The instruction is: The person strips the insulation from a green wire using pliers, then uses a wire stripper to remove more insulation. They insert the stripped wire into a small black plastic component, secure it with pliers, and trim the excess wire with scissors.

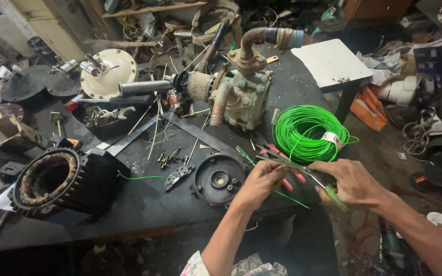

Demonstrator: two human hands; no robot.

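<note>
Gripping green-handled pliers (303, 174), both hands; white tag (332, 138) on green wire coil (303, 130).

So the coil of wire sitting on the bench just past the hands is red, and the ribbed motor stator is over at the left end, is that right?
Not quite: the coil of wire is bright green, not red, as the head view shows. It does lie just past the hands, and the ribbed motor stator is at the left end.

From my seat, the dark metal workbench (144, 199) carries the ribbed black motor stator (52, 181) at nine o'clock, the round black end cover (218, 180) at centre, the grey-green cast pump (241, 94) at twelve behind it, and the coiled bright green wire (305, 133) at two, right of the pump.
</note>
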